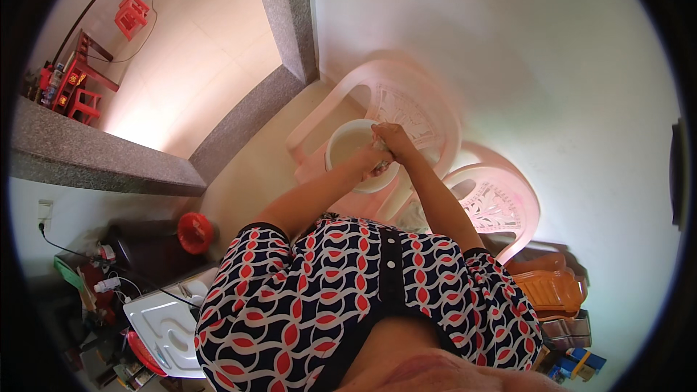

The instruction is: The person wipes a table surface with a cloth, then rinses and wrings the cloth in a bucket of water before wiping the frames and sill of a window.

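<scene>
Your two hands meet over the near right part of a white tub (pixel 354 125), pressed close against each other. Your left hand (pixel 370 162) has its fingers curled in tightly around a pale, crumpled piece (pixel 381 166), which bulges out between your fingers; what it is made of is too small and blurred to tell. Your right hand (pixel 393 139) is bent over in a fist just above and to the right of the left, closed about the upper part of the same piece. Below your hands, cloudy liquid (pixel 347 147) shows inside the tub, which sits on the seat of a pink plastic chair (pixel 410 110); the patterned backrest rises beyond your hands and to their right. A second pink chair (pixel 501 207) stands to the right of your hands and nearer to your body. Well to the left of your hands and closer to you is a red bucket (pixel 194 232), while an orange plastic seat (pixel 549 290) lies far to their right. A grey stone sill (pixel 239 127) runs beyond them on the left.
</scene>
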Available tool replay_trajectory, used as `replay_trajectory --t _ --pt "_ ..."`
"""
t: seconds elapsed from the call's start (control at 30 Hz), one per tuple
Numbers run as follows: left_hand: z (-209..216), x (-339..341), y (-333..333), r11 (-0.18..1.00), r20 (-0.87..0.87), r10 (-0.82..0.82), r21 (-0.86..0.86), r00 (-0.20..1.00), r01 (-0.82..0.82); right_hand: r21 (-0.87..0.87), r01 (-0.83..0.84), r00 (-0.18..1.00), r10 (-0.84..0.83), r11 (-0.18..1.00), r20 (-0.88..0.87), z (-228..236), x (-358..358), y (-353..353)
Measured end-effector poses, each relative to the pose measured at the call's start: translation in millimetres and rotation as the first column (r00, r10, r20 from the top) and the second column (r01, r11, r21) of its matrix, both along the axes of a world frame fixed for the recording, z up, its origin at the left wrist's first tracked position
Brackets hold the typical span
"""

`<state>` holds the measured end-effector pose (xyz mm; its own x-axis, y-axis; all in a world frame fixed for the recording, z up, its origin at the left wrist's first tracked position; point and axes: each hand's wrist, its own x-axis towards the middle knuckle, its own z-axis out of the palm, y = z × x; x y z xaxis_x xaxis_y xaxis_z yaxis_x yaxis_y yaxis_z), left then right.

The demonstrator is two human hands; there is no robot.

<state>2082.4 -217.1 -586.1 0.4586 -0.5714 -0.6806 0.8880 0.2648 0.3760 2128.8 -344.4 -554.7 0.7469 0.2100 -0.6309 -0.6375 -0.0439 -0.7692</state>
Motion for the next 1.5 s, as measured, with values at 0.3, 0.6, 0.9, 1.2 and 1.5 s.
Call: replay_trajectory --t 0.3,0.6,0.9,1.2,1.5 --pt "-38 -31 -29 0.752 0.559 -0.233 0.622 0.796 -0.217 -0.557 0.039 0.970 0.103 0.830 0.221 -103 -34 -14" --pt "31 0 2 0.995 -0.048 -0.094 -0.023 0.994 0.093 0.297 0.062 0.997 -0.043 0.953 -0.071 9 -18 -43" --pt "127 16 -1 0.798 -0.381 0.059 -0.537 0.922 -0.273 0.605 -0.137 0.968 -0.024 0.784 0.251 104 20 -22" --pt "143 33 15 0.804 -0.235 0.176 -0.526 0.956 -0.278 0.550 -0.071 0.983 -0.034 0.832 0.178 107 33 -5" --pt "44 28 13 0.994 -0.003 -0.037 -0.105 0.999 0.036 -0.077 -0.067 0.988 0.077 0.995 0.133 55 26 14"
